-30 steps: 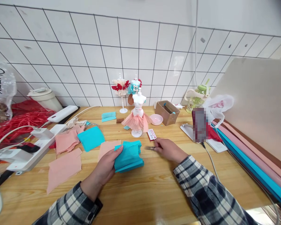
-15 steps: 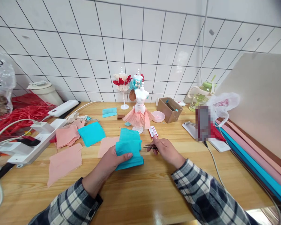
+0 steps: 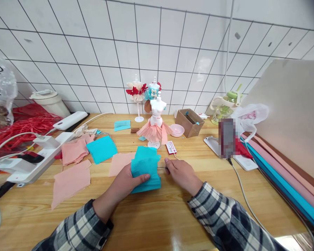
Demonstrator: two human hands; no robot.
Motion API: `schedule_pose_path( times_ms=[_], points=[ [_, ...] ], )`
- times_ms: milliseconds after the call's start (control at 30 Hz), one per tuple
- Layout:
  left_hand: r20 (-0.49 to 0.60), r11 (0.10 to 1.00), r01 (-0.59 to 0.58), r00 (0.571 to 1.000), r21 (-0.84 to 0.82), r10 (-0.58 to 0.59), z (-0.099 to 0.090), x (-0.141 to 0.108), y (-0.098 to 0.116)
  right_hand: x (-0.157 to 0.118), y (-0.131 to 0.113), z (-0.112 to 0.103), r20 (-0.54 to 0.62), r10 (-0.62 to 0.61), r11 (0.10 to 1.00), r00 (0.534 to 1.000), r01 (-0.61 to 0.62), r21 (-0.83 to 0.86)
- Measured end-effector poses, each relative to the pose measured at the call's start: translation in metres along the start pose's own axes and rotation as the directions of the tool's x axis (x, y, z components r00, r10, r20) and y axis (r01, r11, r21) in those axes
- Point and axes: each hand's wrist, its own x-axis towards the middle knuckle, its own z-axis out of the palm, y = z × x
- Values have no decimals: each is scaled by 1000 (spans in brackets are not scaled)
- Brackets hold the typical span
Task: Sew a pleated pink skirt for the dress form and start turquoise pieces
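Note:
Folded turquoise crepe paper (image 3: 146,170) is pinched in my left hand (image 3: 125,181), thumb on top and fingers beneath. My right hand (image 3: 181,172) is closed round small scissors (image 3: 162,167), mostly hidden by its fingers. Their thin blades point left and meet the right edge of the turquoise paper. Just beyond stands a white mini dress form (image 3: 157,108) wearing a peach paper skirt (image 3: 154,131). A peach sheet (image 3: 120,163) lies left of the paper, and another turquoise sheet (image 3: 102,149) lies farther left.
Peach pieces (image 3: 74,151) and a power strip (image 3: 42,158) lie on the left. Two decorated dress forms (image 3: 136,91) stand at the back. A pink bowl (image 3: 177,130), cardboard box (image 3: 190,123) and small red-white box (image 3: 171,147) are beyond my right hand. Paper rolls (image 3: 290,184) line the right.
The scissors have moved left, so their blades now meet the paper's edge. My right hand has turned and come slightly nearer to me. The turquoise paper has shifted a little.

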Motion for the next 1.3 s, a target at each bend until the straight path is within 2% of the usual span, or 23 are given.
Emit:
schedule_pose_path(
  times_ms=[133, 267, 567, 833, 1067, 1300],
  points=[
    [22, 1000, 8, 1000, -9, -8, 2, -2, 6, 0, -1, 1, 5, 4, 999, 1000, -4, -53],
    [34, 999, 8, 999, 36, -9, 3, -3, 8, -1, -2, 3, 16, -42, 998, 999, 43, -48],
    [13, 992, -8, 1000, 129, 6, 3, -3, 6, -1, -3, 3, 7, -115, 991, 993, 115, -75],
    [11, 988, -12, 1000, 151, 10, 2, -3, 5, 0, -4, 3, -19, -102, 978, 995, 97, -185],
    [-14, 990, -17, 1000, 142, 19, 3, -4, 5, -3, -4, 2, 22, -127, 986, 992, 129, -109],
    [-31, 977, -50, 998, 209, 58, 6, -4, 6, -4, -6, 4, 8, -154, 978, 988, 153, -141]
  ],
)
